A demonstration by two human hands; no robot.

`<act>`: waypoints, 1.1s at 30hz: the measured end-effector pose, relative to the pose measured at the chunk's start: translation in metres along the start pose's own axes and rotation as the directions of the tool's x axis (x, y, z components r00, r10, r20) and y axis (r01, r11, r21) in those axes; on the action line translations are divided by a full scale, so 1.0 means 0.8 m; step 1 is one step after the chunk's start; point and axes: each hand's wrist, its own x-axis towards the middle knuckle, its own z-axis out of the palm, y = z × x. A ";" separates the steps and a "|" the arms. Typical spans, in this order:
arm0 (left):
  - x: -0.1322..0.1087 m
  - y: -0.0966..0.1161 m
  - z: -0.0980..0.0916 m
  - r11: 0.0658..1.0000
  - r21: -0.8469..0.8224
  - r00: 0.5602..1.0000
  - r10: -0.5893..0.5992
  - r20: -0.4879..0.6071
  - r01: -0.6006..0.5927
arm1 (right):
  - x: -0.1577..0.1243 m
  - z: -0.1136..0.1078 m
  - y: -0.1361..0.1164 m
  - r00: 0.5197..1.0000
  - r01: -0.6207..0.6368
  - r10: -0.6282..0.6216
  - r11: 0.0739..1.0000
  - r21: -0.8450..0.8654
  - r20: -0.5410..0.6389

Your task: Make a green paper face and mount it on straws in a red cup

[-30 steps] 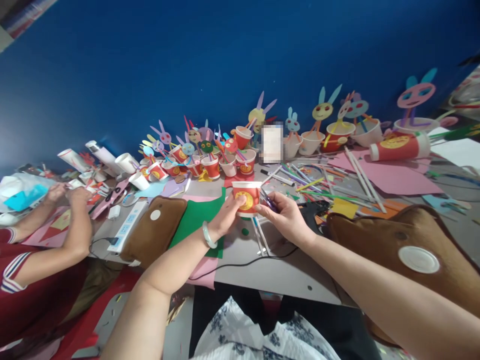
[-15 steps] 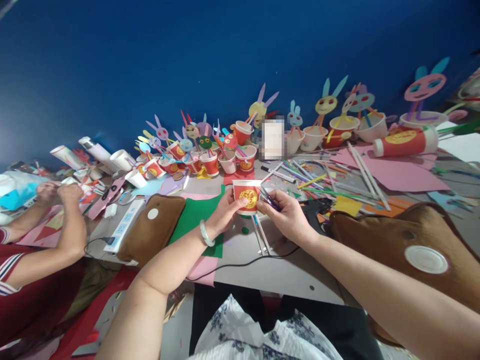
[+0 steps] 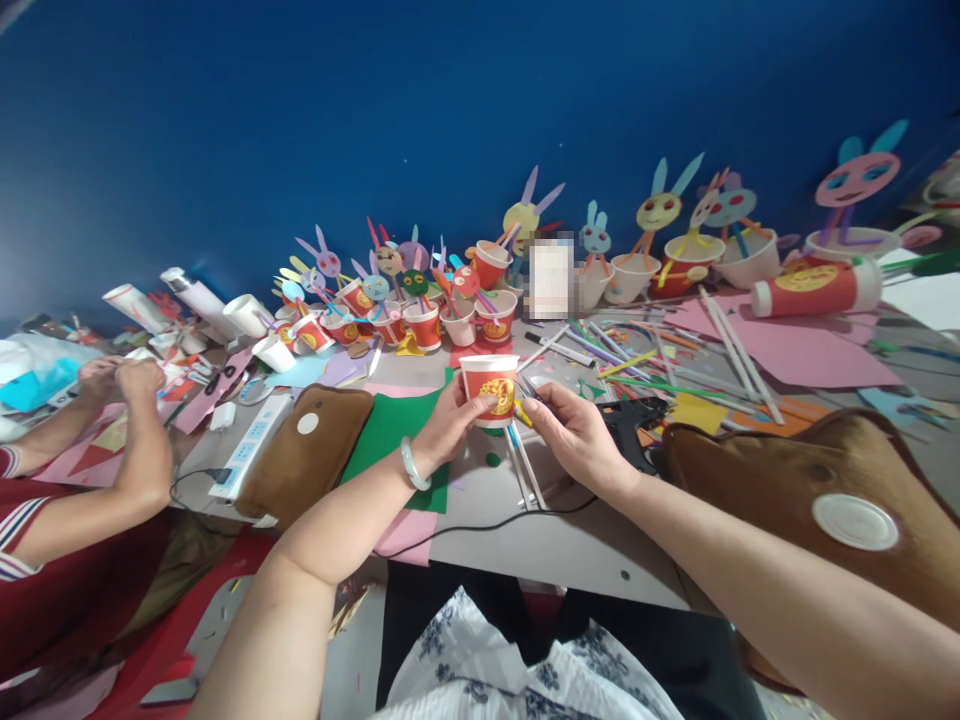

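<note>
A red paper cup with a white rim and a yellow emblem (image 3: 487,390) is upright above the grey table, with the fingers of my left hand (image 3: 453,428) wrapped round its left side. Just right of the cup, my right hand (image 3: 564,425) is closed on a small tool (image 3: 527,386), apparently scissors, with a bit of yellow by the fingertips. Most of the tool is hidden by my fingers. Below the cup, thin white and blue sticks (image 3: 525,465) lie on the table.
Cups with paper rabbit faces (image 3: 421,325) line the back. Brown cushions (image 3: 311,450) flank my arms, and a black glue gun (image 3: 634,430) lies right of my right hand. A black cable (image 3: 480,529) crosses the front. At left are a power strip (image 3: 251,447) and another person's hands (image 3: 139,380).
The cup has shifted slightly left and up in view. My right hand has drawn a little away from it, and yellow now shows at its fingertips.
</note>
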 end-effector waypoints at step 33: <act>0.003 -0.014 -0.014 0.978 0.198 0.997 0.064 0.033 -0.070 | -0.003 0.000 -0.010 0.999 -0.004 0.011 0.986 -0.164 0.043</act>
